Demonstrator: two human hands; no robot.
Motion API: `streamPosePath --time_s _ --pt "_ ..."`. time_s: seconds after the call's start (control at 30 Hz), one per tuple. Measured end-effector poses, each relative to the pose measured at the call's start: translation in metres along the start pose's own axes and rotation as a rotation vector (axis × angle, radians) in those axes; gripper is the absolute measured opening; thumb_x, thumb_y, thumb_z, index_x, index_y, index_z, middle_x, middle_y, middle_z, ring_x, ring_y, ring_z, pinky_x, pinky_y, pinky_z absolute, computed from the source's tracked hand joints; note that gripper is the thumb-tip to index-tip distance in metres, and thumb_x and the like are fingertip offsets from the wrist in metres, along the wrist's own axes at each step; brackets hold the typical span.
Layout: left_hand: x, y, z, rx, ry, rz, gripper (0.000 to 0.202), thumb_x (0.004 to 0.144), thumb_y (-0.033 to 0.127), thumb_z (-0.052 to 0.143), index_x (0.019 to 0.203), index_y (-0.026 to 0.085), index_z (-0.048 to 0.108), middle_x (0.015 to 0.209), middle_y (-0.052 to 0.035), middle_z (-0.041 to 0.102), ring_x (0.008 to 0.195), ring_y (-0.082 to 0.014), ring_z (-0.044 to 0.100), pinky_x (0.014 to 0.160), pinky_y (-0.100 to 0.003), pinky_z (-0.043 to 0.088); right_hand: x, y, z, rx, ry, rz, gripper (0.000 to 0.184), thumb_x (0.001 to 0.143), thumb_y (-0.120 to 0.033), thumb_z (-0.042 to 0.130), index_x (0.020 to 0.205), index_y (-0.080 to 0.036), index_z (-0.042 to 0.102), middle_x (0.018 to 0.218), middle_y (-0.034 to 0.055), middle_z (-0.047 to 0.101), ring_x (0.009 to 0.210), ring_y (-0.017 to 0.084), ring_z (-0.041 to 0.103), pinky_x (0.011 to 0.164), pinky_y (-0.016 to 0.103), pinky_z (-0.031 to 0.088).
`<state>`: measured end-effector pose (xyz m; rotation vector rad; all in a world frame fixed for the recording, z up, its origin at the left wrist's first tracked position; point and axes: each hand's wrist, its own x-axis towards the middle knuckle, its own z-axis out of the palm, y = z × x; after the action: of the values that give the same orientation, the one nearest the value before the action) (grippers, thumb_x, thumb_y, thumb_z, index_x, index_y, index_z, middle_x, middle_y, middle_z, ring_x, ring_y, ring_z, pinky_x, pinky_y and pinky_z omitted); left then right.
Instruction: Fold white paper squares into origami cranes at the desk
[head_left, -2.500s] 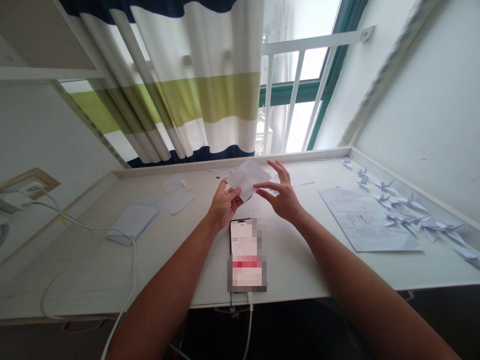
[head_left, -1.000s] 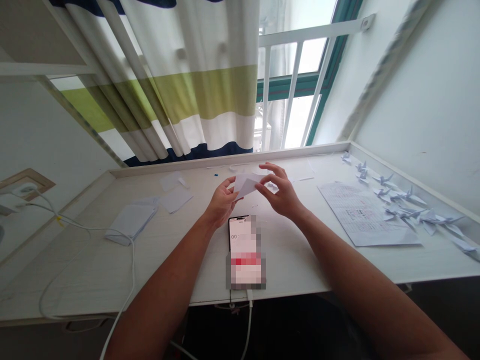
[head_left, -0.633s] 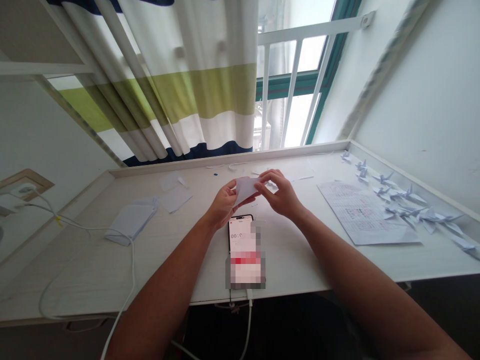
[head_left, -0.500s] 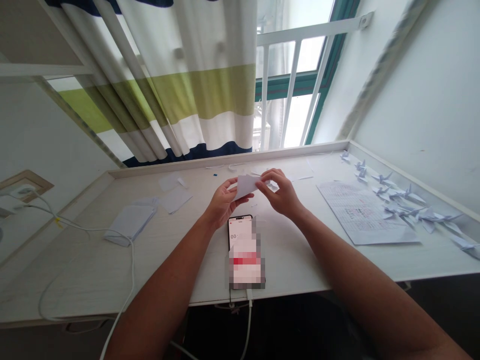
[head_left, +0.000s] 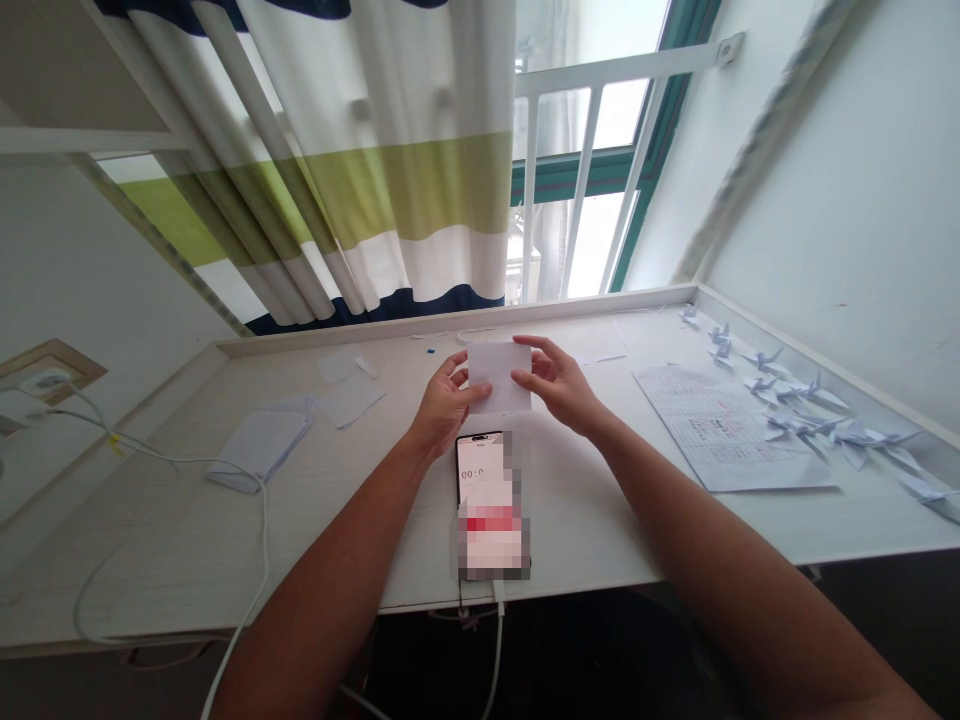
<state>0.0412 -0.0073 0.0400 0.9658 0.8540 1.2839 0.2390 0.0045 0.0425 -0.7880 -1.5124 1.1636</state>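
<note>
A small square of white paper (head_left: 499, 375) is held up above the desk, its flat face toward me. My left hand (head_left: 448, 400) grips its left edge, thumb on the front and fingers behind. On the right edge, my right hand (head_left: 559, 383) pinches the same sheet between thumb and fingers; the forefinger lies along the top corner. Just below the hands a phone (head_left: 487, 490) lies face up on the desk, its screen partly blurred out.
Several folded paper cranes (head_left: 814, 415) line the right side, beside a written sheet (head_left: 731, 425). At left lie a stack of paper (head_left: 259, 445), loose paper squares (head_left: 351, 398) and a white cable (head_left: 265, 540). A raised ledge (head_left: 375, 333) borders the desk's back.
The paper has turned from a slanted, folded-looking shape to an upright square facing me. My right hand has shifted its hold from the upper corner to the right edge.
</note>
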Motion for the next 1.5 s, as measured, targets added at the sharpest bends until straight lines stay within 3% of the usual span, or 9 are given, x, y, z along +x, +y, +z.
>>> streamPosePath --time_s 0.17,0.4,0.67,0.8,0.9,1.07,1.2,1.43,1.5 --pt "0.004 -0.005 -0.001 -0.048 0.087 0.079 0.061 0.069 0.017 0.086 0.124 0.022 0.062 0.112 -0.0052 0.075 0.104 -0.0208 0.071 0.093 -0.035 0.057 0.000 0.007 0.004 0.076 0.007 0.006 0.084 0.083 -0.038 0.083 0.154 -0.030 0.039 0.081 -0.0017 0.070 0.078 0.021 0.069 0.079 0.044 0.061" --pt "0.002 0.008 -0.008 0.086 -0.006 -0.048 0.038 0.076 0.038 0.084 0.106 0.017 0.074 0.099 -0.0073 0.076 0.082 -0.0183 0.071 0.072 -0.031 0.061 0.004 0.005 -0.001 -0.122 0.116 -0.041 0.020 0.088 -0.038 0.072 0.100 -0.021 0.072 0.095 0.0067 0.072 0.090 0.023 0.066 0.074 0.039 0.057" --pt "0.002 0.010 -0.016 0.172 -0.099 -0.196 0.045 0.070 0.041 0.091 0.103 0.014 0.076 0.095 -0.0096 0.076 0.077 -0.0202 0.072 0.061 -0.032 0.064 0.000 -0.004 -0.007 -0.261 -0.059 -0.088 0.017 0.085 -0.022 0.062 0.099 -0.022 0.072 0.101 0.0062 0.072 0.094 0.024 0.065 0.077 0.039 0.055" --pt "0.008 0.004 -0.016 0.102 0.011 -0.087 0.045 0.070 0.041 0.092 0.102 0.014 0.075 0.093 -0.0083 0.077 0.078 -0.0180 0.071 0.064 -0.030 0.063 0.000 -0.005 -0.008 -0.335 -0.021 -0.191 0.027 0.088 -0.017 0.057 0.107 -0.025 0.073 0.109 0.0063 0.068 0.107 0.025 0.064 0.090 0.045 0.055" --pt "0.012 0.003 -0.018 0.049 0.077 -0.020 0.045 0.071 0.040 0.092 0.104 0.015 0.073 0.092 -0.0073 0.078 0.077 -0.0174 0.072 0.068 -0.031 0.063 -0.001 -0.007 -0.009 -0.397 -0.112 -0.238 0.035 0.086 -0.012 0.055 0.110 -0.028 0.075 0.115 0.0060 0.064 0.110 0.024 0.063 0.097 0.048 0.054" --pt "0.011 0.002 -0.016 0.029 0.035 -0.002 0.050 0.069 0.037 0.094 0.108 0.013 0.074 0.094 -0.0086 0.080 0.081 -0.0193 0.074 0.078 -0.037 0.065 -0.002 -0.009 -0.010 -0.443 -0.176 -0.222 0.019 0.094 -0.027 0.066 0.108 -0.031 0.078 0.105 0.0051 0.063 0.101 0.025 0.064 0.096 0.052 0.057" --pt "0.009 -0.001 -0.013 0.043 0.015 0.042 0.052 0.071 0.038 0.094 0.112 0.013 0.074 0.100 -0.0091 0.081 0.089 -0.0211 0.076 0.088 -0.042 0.064 -0.001 -0.008 -0.010 -0.367 -0.163 -0.204 0.020 0.097 -0.041 0.067 0.113 -0.032 0.076 0.104 0.0047 0.063 0.101 0.024 0.065 0.098 0.053 0.058" --pt "0.013 -0.005 -0.017 0.043 0.052 0.076 0.058 0.064 0.047 0.096 0.108 0.014 0.077 0.094 -0.0108 0.083 0.090 -0.0250 0.077 0.084 -0.038 0.061 -0.003 -0.007 -0.009 -0.498 -0.192 -0.229 0.012 0.098 -0.040 0.068 0.100 -0.033 0.078 0.133 0.0069 0.056 0.132 0.033 0.052 0.116 0.064 0.042" --pt "0.012 -0.006 -0.016 0.053 0.018 0.068 0.057 0.065 0.047 0.096 0.107 0.014 0.077 0.094 -0.0114 0.082 0.089 -0.0252 0.077 0.082 -0.037 0.060 -0.002 -0.004 -0.008 -0.538 -0.128 -0.234 0.012 0.097 -0.040 0.069 0.095 -0.031 0.077 0.124 0.0076 0.058 0.126 0.033 0.053 0.112 0.064 0.044"
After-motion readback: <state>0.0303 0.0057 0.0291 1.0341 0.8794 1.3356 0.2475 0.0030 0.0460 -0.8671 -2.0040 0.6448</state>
